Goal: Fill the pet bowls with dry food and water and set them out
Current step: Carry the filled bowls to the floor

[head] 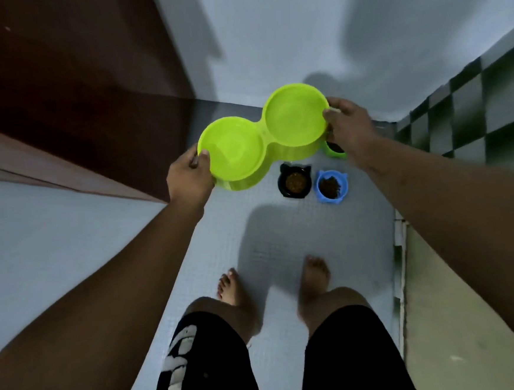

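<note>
I hold a lime-green double pet bowl (263, 136) level in the air above the floor. My left hand (188, 177) grips its near-left rim and my right hand (350, 124) grips its far-right rim. Both basins look pale inside; I cannot tell if they hold water. On the floor below stand a black cat-eared bowl (294, 183) and a blue cat-eared bowl (331, 186), each with brown dry food. A small green bowl (335, 150) with dark contents sits partly hidden under my right hand.
A dark brown door (73, 101) stands at the left. A pale wall (298, 31) closes the far end. Checked green tiles (495, 108) cover the right wall. My bare feet (274, 278) stand on the small-tiled floor (283, 232) in a narrow passage.
</note>
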`<action>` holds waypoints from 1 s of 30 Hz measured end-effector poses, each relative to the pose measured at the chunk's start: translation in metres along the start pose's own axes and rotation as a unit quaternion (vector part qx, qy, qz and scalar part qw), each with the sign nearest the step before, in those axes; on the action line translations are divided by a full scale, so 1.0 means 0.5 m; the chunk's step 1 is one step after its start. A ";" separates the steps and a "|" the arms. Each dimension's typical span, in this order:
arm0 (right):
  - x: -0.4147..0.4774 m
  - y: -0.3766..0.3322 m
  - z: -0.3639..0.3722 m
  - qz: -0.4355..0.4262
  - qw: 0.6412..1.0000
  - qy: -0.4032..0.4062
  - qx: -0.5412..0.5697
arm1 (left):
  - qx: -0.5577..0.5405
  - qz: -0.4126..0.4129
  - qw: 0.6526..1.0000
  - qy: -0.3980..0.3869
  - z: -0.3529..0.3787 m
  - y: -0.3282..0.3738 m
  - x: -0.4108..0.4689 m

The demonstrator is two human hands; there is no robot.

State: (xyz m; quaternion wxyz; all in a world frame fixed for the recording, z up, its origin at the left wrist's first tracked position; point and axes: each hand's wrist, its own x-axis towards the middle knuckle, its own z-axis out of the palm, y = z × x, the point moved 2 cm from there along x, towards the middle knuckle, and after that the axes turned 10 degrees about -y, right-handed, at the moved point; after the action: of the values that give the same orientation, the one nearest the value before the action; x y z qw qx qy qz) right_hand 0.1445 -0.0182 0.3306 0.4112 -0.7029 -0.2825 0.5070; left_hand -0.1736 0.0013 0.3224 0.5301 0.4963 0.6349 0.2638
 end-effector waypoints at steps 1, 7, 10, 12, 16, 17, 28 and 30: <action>0.042 0.013 0.001 -0.001 1.000 -0.007 -0.011 | 0.000 -0.008 1.000 0.005 0.020 -0.016 0.026; 0.312 0.121 0.034 -0.071 0.987 -0.022 -0.144 | 0.010 -0.033 0.999 0.035 0.142 -0.173 0.219; 0.454 0.210 0.071 -0.086 0.976 -0.048 -0.193 | 0.023 -0.055 0.997 0.054 0.198 -0.287 0.317; 0.511 0.254 0.092 -0.093 0.966 -0.061 -0.232 | 0.024 -0.065 0.995 0.069 0.221 -0.340 0.349; 0.655 0.390 0.142 -0.105 0.959 -0.081 -0.251 | 0.020 -0.091 0.991 0.092 0.280 -0.481 0.435; 0.683 0.421 0.154 -0.107 0.956 -0.093 -0.258 | 0.010 -0.097 0.991 0.092 0.293 -0.515 0.452; 0.861 0.529 0.274 -0.160 0.895 -0.135 -0.393 | 0.006 -0.144 0.983 0.111 0.400 -0.705 0.561; 0.878 0.539 0.288 -0.155 0.892 -0.144 -0.399 | 0.015 -0.155 0.983 0.101 0.409 -0.707 0.567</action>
State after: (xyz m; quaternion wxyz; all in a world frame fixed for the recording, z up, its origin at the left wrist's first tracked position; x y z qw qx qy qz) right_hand 0.1461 0.2459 -0.1345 0.1239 -0.6745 -0.6223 0.3773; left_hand -0.0906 0.0900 -0.1598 0.4901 0.3703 0.7586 0.2174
